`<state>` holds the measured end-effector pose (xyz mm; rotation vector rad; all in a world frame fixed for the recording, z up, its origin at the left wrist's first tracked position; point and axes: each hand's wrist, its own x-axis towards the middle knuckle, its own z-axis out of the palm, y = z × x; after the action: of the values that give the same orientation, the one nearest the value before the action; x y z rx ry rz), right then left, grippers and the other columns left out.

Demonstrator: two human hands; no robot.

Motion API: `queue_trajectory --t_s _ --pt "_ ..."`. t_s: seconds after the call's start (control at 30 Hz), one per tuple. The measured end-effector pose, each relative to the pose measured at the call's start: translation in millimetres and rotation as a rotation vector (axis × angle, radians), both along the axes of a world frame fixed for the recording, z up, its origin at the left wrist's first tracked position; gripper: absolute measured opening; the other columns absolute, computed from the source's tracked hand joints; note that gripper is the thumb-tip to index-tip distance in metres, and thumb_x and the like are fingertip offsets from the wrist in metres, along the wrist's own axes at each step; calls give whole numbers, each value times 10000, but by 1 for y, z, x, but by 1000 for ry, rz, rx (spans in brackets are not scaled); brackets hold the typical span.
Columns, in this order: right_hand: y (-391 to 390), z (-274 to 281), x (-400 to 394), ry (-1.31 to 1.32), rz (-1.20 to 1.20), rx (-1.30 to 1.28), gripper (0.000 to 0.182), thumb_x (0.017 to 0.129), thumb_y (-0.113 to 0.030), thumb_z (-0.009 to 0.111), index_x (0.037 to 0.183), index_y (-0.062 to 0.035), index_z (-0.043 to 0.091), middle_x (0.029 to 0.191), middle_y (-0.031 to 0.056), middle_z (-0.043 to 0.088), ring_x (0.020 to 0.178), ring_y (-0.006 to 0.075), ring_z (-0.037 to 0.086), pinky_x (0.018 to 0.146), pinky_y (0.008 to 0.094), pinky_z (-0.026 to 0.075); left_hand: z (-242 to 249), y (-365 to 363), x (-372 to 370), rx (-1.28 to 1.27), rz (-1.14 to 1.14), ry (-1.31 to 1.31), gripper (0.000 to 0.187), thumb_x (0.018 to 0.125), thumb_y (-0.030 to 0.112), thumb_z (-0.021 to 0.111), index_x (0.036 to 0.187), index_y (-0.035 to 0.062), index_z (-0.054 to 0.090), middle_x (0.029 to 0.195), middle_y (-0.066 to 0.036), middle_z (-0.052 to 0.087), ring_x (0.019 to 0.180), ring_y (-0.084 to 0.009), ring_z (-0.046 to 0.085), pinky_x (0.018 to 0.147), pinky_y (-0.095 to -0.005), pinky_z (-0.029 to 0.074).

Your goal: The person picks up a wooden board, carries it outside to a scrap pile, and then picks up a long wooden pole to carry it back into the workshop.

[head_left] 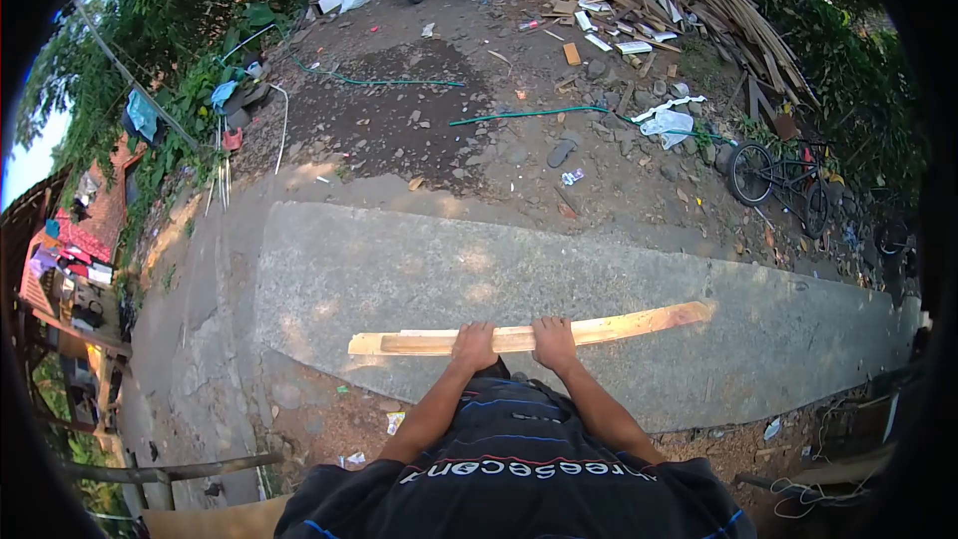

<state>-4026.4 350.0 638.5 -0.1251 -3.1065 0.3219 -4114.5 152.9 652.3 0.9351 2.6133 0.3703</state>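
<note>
- Head view, and from where I stand both of the person's hands are on one long strip of wood (pixel 514 339), gripping it near its middle with a short bare stretch between them
- Left hand (pixel 474 346): closed around the strip, back of the hand up, fingers bent over the far edge; the thumb is hidden, so I can't tell how it sits
- Right hand (pixel 554 341): clasped the same way just beside the left, opened only as wide as the wood needs, its underside out of sight
- The strip lies crosswise in front of the dark shirt (pixel 519 439), its right end slightly higher in view than its left and reaching farther from the hands; pale wood shows along most of it, with a reddish-brown patch toward the right tip
- Behind the strip in this view is a grey concrete slab (pixel 339 260); I can't tell whether the wood touches it anywhere
- Past the slab, on the dirt, I see a green hose (pixel 539 114), a sandal (pixel 562 153) and a white plastic bag (pixel 667 127)
- Farther right, a bicycle (pixel 773 180) stands below a heap of scrap timber (pixel 639 15)
</note>
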Motion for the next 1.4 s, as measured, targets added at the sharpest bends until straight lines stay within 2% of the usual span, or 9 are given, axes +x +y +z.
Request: queue_trajectory --t_s 0.37,0.5,0.6,0.77,0.9,1.0,1.1,1.13,1.4 --pt "116 -24 -199 -4 -133 -15 309 705 -159 675 1001 -91 617 999 128 642 1013 303 595 914 458 408 -28 128 -228 34 -144 -12 458 727 159 647 1166 55 567 1208 -158 613 1205 -309 541 1035 -439 363" --pt "160 10 -313 41 -170 -13 293 714 -157 652 995 -84 617 989 138 646 1006 310 600 914 467 404 2 177 -351 -13 -165 -38 486 731 157 651 1197 56 556 1241 -172 599 1228 -313 529 1073 -431 342" --pt "186 29 -390 90 -206 20 283 722 -152 637 995 -82 620 993 142 648 1011 313 601 916 470 401 27 212 -434 -48 -205 7 411 741 146 647 1137 71 564 1201 -161 604 1202 -302 539 1022 -433 367" --pt "221 24 -448 124 -244 4 241 744 -138 603 979 -82 610 977 136 645 979 301 598 849 453 411 34 253 -501 -44 -262 -7 377 739 141 644 1104 85 565 1170 -150 612 1191 -292 545 1013 -420 376" --pt "253 17 -501 33 -179 68 312 733 -163 637 1036 -86 635 1026 134 642 1050 304 595 957 474 391 7 278 -545 -20 -211 -16 384 729 153 658 1096 77 572 1130 -149 628 1157 -300 561 997 -427 387" --pt "274 5 -564 -6 -137 4 304 735 -169 639 1024 -77 633 1026 131 642 1056 305 591 958 478 390 -12 288 -599 23 -161 9 385 719 186 688 1071 64 587 1080 -156 637 1104 -318 583 967 -441 406" --pt "301 25 -642 -5 -17 88 231 807 -222 616 1001 -97 614 1033 101 645 1054 275 593 917 441 403 -26 308 -660 66 -74 65 378 725 188 690 1069 65 590 1068 -152 642 1079 -322 593 949 -442 420" --pt "317 0 -673 5 1 114 199 836 -203 578 1001 -98 612 1001 101 650 1044 273 597 907 441 405 -29 319 -681 58 -50 75 378 725 189 692 1068 66 592 1064 -151 642 1069 -324 596 942 -442 425" --pt "474 -58 -879 115 58 139 173 838 -157 551 984 -90 614 990 114 648 1015 274 601 892 444 408 -88 470 -876 113 32 158 421 724 180 686 1121 66 605 1060 -154 646 1068 -326 594 944 -438 426"
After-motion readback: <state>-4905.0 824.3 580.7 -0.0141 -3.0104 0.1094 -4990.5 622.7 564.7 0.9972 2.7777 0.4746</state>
